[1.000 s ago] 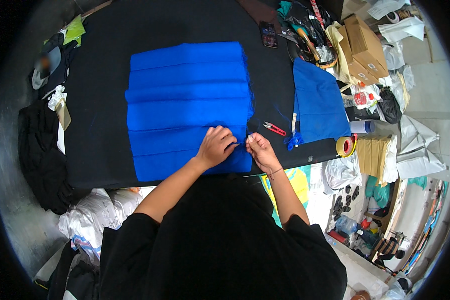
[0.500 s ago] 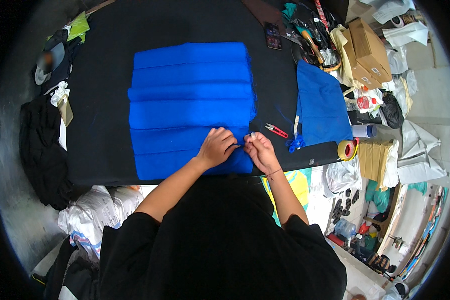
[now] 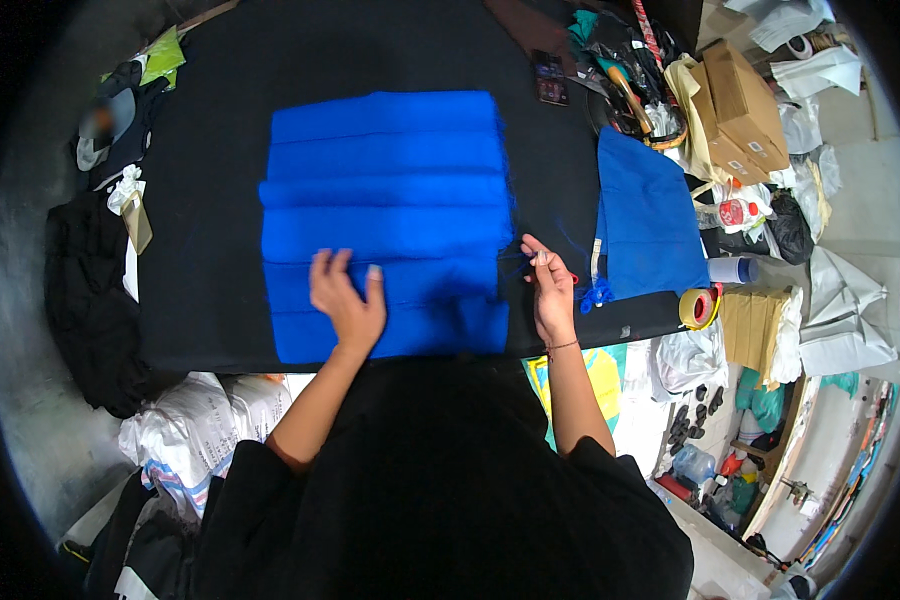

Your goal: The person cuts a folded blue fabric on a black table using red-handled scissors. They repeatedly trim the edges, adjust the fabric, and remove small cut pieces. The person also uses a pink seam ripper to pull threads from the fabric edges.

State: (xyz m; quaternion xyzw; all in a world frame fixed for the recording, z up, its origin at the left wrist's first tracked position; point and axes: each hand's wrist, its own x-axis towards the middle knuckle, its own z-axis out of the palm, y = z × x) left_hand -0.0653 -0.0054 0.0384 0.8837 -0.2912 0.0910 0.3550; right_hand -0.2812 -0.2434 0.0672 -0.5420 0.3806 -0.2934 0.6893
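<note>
A blue cloth (image 3: 390,190) lies on the black-covered table, crossed by several horizontal creases or folds, with a frayed right edge. Over its lower left part, my left hand (image 3: 348,308) is open, fingers apart and slightly blurred; whether it touches the fabric I cannot tell. Just off the cloth's right edge, my right hand (image 3: 552,295) is raised with its index finger stretched out and the thumb apart from it. Fine loose threads show near its fingertips, but I see none clearly held. Behind this hand, the red thread snips (image 3: 574,280) are mostly hidden.
A second, darker blue cloth piece (image 3: 650,215) lies to the right, with a blue thread tuft (image 3: 596,293) at its corner. Tape rolls (image 3: 696,308) sit by the table's right edge. Farther back are a phone (image 3: 550,78), a cluttered basket (image 3: 660,130) and cardboard boxes (image 3: 740,105).
My hands have separated: the left moved left across the cloth and spread its fingers. My right hand moved slightly right and up, loosening its pinch and covering most of the snips.
</note>
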